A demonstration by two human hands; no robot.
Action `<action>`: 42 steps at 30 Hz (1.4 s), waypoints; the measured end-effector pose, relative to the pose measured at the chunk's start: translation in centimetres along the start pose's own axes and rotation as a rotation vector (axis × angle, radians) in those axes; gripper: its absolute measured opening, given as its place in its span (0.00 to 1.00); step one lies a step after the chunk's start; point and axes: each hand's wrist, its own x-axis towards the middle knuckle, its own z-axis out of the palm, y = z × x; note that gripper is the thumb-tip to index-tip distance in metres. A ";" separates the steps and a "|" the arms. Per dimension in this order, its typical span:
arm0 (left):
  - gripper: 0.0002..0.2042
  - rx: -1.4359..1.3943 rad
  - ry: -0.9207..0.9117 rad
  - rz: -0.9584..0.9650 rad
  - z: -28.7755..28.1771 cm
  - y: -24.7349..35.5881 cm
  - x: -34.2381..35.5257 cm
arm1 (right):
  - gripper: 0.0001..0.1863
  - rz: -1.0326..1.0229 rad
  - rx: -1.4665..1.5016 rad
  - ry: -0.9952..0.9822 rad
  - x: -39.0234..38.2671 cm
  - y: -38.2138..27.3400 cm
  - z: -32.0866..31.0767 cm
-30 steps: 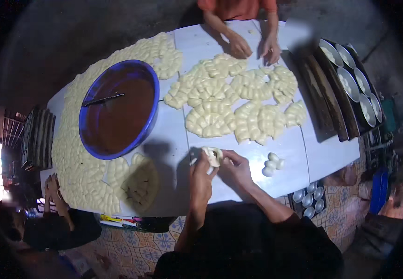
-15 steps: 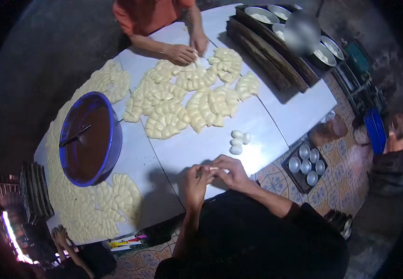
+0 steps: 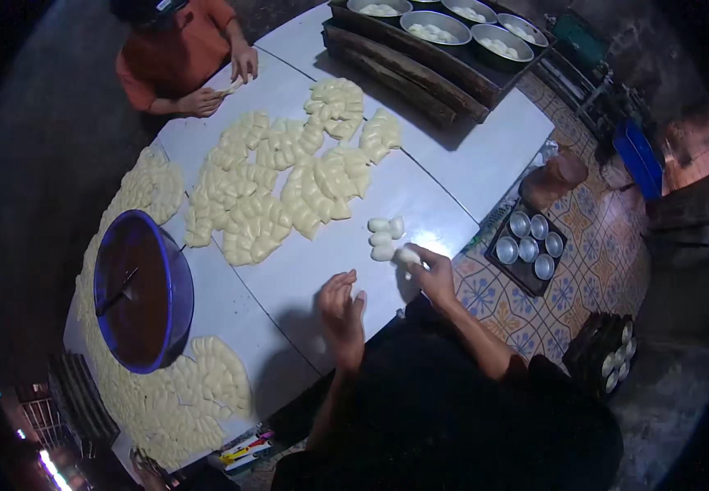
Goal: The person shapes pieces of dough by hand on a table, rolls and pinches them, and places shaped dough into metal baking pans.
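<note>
Head view: holds one white dough ball clamped in right grip, close to near edge of desk, just beside four dough pieces (a loose cluster); shows left grip spread apart.

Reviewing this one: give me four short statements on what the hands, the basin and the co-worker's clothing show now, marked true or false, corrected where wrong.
1. The right hand holds a white rounded piece. True.
2. The left hand is open. True.
3. The basin is yellow. False: the basin is purple-blue, with a brown mass inside.
4. The co-worker's shirt is green. False: the shirt is orange.
</note>
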 end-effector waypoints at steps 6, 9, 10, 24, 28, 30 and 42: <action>0.10 0.120 0.081 -0.072 -1.4 -2.1 1.9 | 0.27 -0.070 0.171 0.096 2.3 5.3 0.8; 0.08 0.021 0.058 0.007 -1.8 -2.9 1.7 | 0.29 -0.126 0.002 -0.138 3.9 4.0 -0.3; 0.06 -0.061 0.069 -0.093 -1.6 -2.6 1.9 | 0.26 -0.004 -0.375 -0.132 4.6 2.3 -1.1; 0.13 -0.009 0.116 -0.042 -3.0 -1.2 4.7 | 0.09 -0.356 -0.285 -0.123 12.9 -4.8 6.4; 0.14 -0.162 0.173 -0.121 -3.4 -2.3 3.5 | 0.07 -0.328 -0.041 -0.459 5.6 -9.0 3.6; 0.17 -0.447 0.045 -0.139 -2.5 -1.6 3.5 | 0.08 -0.471 0.094 -0.502 4.4 -10.6 2.7; 0.20 -0.502 -0.171 0.010 1.6 1.5 1.1 | 0.09 -0.418 0.189 -0.610 0.4 -10.9 3.5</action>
